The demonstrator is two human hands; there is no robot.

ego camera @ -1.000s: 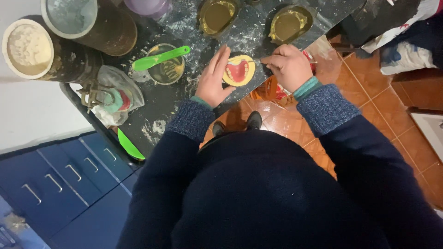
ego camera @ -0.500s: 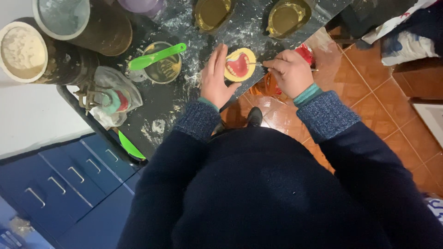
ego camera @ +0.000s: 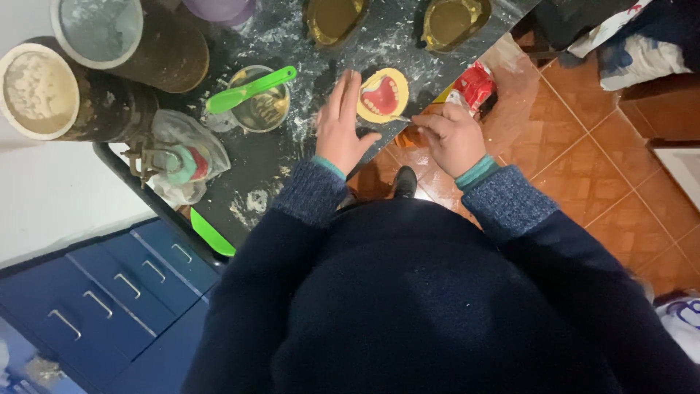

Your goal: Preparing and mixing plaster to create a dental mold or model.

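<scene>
Countertop edge (ego camera: 240, 182): red packet (ego camera: 475, 84) (crumpled)

The left hand (ego camera: 341, 128) lies flat, fingers straight and together, thumb spread. Just right of it, the right hand (ego camera: 452, 135) is curled in a pinch, knuckles up.

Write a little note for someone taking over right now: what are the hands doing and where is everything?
Left hand: flat on the dark worktop, fingers beside the yellow mould with the red denture shape.
Right hand: pinching a thin tool whose tip touches the mould's lower edge.
Nearby: cup with green spatula, two brass flask halves at the back, two powder tubs on the left.
Done: red shape sits in the mould.
Left: edge work under way; finish cannot be judged.
</scene>
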